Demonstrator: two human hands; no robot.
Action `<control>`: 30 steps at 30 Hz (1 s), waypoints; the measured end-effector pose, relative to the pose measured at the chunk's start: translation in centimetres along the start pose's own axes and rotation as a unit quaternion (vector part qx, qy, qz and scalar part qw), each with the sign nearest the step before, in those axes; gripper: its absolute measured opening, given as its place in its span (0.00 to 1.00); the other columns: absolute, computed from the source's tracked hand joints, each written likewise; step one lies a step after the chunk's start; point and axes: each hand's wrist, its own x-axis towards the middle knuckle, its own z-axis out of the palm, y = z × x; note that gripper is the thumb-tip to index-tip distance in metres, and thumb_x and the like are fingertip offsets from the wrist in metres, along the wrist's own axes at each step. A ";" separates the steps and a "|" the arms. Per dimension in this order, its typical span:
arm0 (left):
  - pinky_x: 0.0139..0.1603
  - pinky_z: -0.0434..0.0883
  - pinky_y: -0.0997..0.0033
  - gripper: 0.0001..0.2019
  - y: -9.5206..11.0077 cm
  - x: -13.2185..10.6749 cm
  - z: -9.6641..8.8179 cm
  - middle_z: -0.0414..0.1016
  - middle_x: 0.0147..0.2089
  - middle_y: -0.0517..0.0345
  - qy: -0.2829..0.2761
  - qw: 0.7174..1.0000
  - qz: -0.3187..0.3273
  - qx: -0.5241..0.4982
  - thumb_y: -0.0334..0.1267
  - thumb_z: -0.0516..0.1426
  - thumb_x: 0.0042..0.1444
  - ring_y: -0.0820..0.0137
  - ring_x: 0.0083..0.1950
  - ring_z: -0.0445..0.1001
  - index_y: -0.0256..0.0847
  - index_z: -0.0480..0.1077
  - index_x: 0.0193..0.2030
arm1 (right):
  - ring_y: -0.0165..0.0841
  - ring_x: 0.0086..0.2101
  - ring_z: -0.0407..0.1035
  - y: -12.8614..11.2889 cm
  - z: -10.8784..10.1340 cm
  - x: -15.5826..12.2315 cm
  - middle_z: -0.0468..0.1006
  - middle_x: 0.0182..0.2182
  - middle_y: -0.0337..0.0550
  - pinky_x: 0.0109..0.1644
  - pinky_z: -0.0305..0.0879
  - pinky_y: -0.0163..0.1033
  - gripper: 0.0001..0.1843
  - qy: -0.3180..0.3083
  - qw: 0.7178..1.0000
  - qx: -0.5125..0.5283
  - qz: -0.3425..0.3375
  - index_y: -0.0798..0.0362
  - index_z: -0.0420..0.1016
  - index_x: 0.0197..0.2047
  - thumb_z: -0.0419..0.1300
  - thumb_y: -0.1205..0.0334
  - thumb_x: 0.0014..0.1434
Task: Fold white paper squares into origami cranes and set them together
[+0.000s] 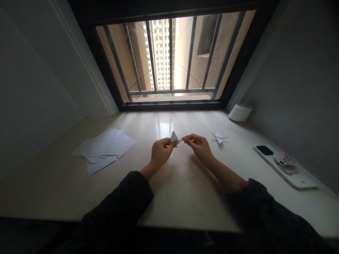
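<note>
Both my hands meet above the middle of the pale table (185, 190), in front of a barred window. My left hand (160, 152) is closed, pinching a small folded piece of white paper (174, 136) whose pointed tip sticks upward. My right hand (199, 145) is closed too, pinching the right end of the same paper piece between fingertips. Both forearms wear dark sleeves. A finished folded paper bird (219, 137) lies on the table just right of my right hand.
A loose pile of white paper sheets (104, 148) lies at the left. A white phone (284, 165) with a sticker lies face down at the right. A round white device (240, 112) stands at the back right corner by the window (172, 60).
</note>
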 end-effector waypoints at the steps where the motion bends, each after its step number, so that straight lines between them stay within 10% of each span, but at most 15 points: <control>1: 0.31 0.67 0.72 0.15 -0.1 0.1 0.0 0.78 0.27 0.57 0.001 1.000 -0.005 -0.008 0.49 0.58 0.53 0.70 0.29 0.74 0.39 0.76 0.27 | 0.35 0.32 0.71 0.0 -0.1 0.0 0.79 0.28 0.43 0.37 0.66 0.42 0.14 -0.001 1.000 0.016 0.008 0.52 0.79 0.30 0.64 0.49 0.49; 30: 0.29 0.64 0.73 0.15 0.2 0.2 0.0 0.78 0.27 0.56 0.005 0.999 -0.030 -0.034 0.48 0.59 0.52 0.70 0.28 0.74 0.39 0.75 0.26 | 0.32 0.30 0.68 -0.9 -0.2 -0.2 0.74 0.27 0.41 0.33 0.64 0.38 0.09 -0.002 0.979 -0.115 -0.168 0.51 0.75 0.28 0.59 0.58 0.57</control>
